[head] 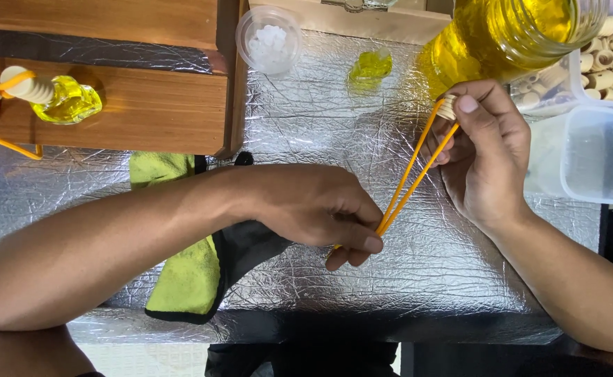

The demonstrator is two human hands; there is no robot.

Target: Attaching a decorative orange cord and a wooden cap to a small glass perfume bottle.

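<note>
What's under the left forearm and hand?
Under the left hand and forearm lies a yellow-green cloth with black edging on the crinkled foil sheet. The arm hides the cloth's middle, and the fingers cover the lower ends of the orange cord.

A crinkled silver foil sheet (306, 139) covers the work surface. Taking the yellow-green cloth with black edging (188, 272) as landmark: it lies on the foil near the front edge. Behind it stands a wooden stand (146, 105). To the cloth's far right sit a clear plastic tub (596, 157) and a large jar of yellow liquid (502, 35); a small round lidded cup (269, 38) and a small yellow bottle (371, 68) rest further back.
</note>
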